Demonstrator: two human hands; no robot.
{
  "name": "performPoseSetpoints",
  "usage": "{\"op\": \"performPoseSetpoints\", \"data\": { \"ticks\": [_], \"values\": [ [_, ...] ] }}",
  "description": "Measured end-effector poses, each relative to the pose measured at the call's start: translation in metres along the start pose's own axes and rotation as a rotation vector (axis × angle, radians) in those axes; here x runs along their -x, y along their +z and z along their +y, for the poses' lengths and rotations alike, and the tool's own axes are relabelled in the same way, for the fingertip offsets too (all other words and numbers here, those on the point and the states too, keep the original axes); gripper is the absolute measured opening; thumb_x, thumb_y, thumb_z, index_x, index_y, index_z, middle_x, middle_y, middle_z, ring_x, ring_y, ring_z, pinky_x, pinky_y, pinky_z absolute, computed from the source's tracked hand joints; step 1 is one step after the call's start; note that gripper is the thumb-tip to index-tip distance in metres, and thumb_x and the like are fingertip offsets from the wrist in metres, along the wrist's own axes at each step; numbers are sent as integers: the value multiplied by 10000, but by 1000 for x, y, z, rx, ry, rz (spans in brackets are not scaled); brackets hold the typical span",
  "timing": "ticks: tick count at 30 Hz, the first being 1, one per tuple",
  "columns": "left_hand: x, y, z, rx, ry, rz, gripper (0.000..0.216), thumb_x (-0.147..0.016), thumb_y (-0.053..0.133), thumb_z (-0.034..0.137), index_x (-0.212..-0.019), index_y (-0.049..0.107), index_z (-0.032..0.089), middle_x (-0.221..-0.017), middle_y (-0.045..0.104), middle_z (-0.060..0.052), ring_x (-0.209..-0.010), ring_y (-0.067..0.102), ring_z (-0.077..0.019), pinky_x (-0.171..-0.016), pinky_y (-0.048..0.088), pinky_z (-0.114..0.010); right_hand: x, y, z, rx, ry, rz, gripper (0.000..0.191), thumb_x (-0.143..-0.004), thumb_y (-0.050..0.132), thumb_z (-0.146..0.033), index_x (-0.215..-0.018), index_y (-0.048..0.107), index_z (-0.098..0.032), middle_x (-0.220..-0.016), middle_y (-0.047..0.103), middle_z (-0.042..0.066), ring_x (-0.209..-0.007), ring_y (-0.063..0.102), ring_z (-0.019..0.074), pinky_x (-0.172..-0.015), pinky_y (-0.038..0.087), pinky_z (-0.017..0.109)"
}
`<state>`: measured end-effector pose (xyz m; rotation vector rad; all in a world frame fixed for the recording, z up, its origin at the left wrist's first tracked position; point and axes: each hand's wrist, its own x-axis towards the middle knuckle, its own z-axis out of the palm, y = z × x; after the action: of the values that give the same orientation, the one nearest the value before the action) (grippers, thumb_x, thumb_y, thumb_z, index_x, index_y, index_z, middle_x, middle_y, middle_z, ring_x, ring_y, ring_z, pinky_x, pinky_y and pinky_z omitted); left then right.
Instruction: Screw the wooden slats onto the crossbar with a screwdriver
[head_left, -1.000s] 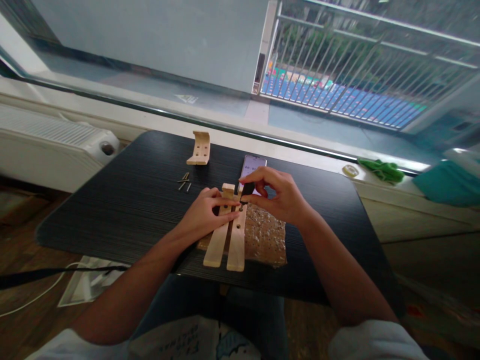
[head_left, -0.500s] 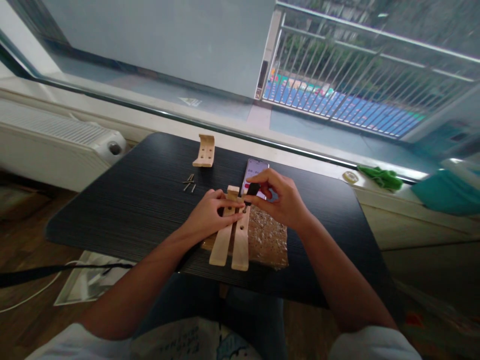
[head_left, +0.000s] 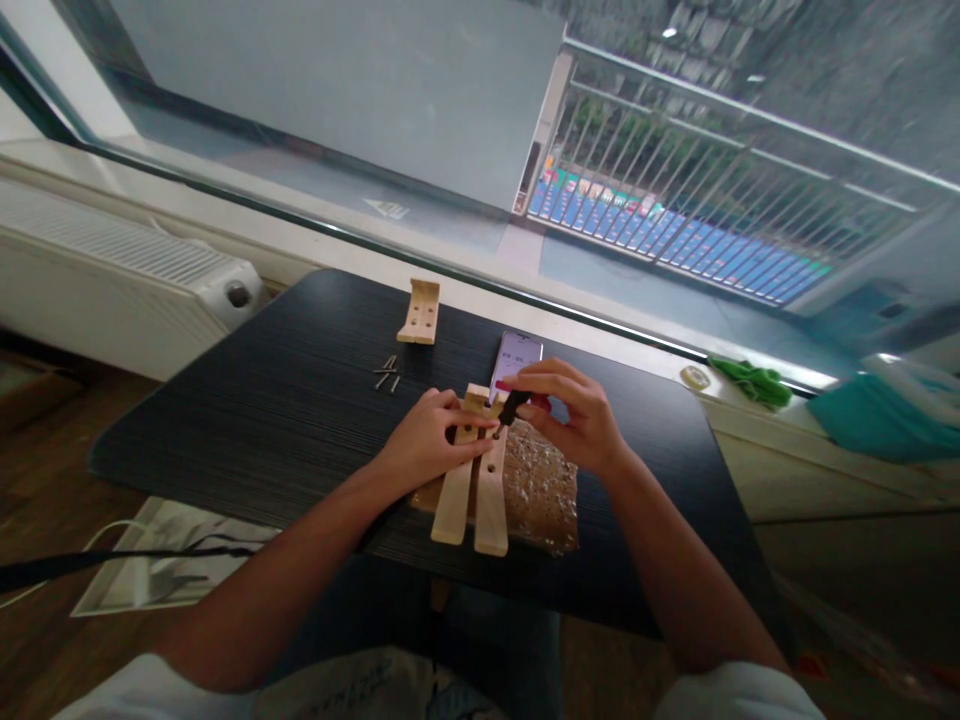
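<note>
Two long pale wooden slats (head_left: pixel 474 490) lie side by side on a bubble-wrap bag (head_left: pixel 540 485) near the front of the black table (head_left: pixel 247 420). My left hand (head_left: pixel 427 440) presses on the far ends of the slats, fingers curled over them. My right hand (head_left: pixel 574 415) pinches a small black-handled tool (head_left: pixel 511 405) whose tip points down at the right slat. Behind my right hand lies a phone (head_left: pixel 516 355) with its screen lit.
A short curved wooden piece (head_left: pixel 420 312) with holes lies at the table's far edge. Several small screws (head_left: pixel 387 375) lie loose near it. A white radiator (head_left: pixel 127 270) stands at left. Green cloth (head_left: pixel 754 380) and a tape roll (head_left: pixel 695 377) rest on the sill at right.
The view has shifted so the table sits lower and further right in frame. Both hands stay on the slats, and the right hand's tool has tilted slightly.
</note>
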<state>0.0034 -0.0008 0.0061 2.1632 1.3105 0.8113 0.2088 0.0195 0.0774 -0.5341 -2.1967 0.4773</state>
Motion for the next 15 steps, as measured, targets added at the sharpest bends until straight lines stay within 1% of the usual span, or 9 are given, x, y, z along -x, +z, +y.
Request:
{"op": "performPoseSetpoints", "data": {
  "ticks": [2, 5, 7, 10, 12, 15],
  "values": [
    [0, -1, 1, 9, -5, -11, 296, -806, 695, 450, -1046, 752, 286, -878, 580, -41, -920, 512, -239, -892, 436, -386, -1, -7, -1, -38, 37, -55, 290, -882, 568, -135, -1153, 623, -224, -1133, 662, 71, -766, 601, 94, -599, 480, 236],
    [0, -3, 4, 20, -26, -24, 293, -800, 702, 442, -1047, 751, 292, -870, 577, -38, -920, 511, -237, -905, 433, -389, -2, -15, -4, -109, 115, -137, 290, -885, 551, -121, -1153, 606, -216, -1198, 677, 82, -804, 638, 105, -615, 491, 249],
    [0, -4, 5, 20, -34, -24, 289, -794, 709, 433, -1045, 752, 295, -865, 573, -37, -922, 510, -236, -911, 430, -390, -2, -19, -5, -142, 162, -171, 291, -884, 552, -114, -1156, 596, -208, -1160, 702, 71, -756, 638, 92, -609, 486, 241],
    [0, -4, 6, 18, -41, -23, 287, -791, 715, 427, -1045, 751, 298, -861, 569, -36, -923, 510, -236, -904, 431, -389, -2, -22, -6, -145, 206, -214, 266, -892, 555, -134, -1148, 592, -197, -1038, 733, 50, -695, 627, 82, -577, 465, 227],
    [0, -4, 6, 17, -40, -23, 285, -792, 716, 427, -1042, 753, 296, -861, 569, -38, -917, 512, -236, -895, 433, -389, -2, -22, -6, -112, 201, -230, 249, -900, 553, -152, -1142, 591, -195, -989, 733, 42, -727, 637, 93, -601, 472, 232],
    [0, -3, 4, 17, -18, -12, 277, -798, 716, 418, -1036, 757, 283, -866, 581, -45, -906, 517, -237, -888, 431, -391, -2, -21, -7, -37, 160, -231, 279, -909, 542, -165, -1180, 585, -213, -1006, 726, 33, -787, 645, 102, -646, 485, 242]
  ]
}}
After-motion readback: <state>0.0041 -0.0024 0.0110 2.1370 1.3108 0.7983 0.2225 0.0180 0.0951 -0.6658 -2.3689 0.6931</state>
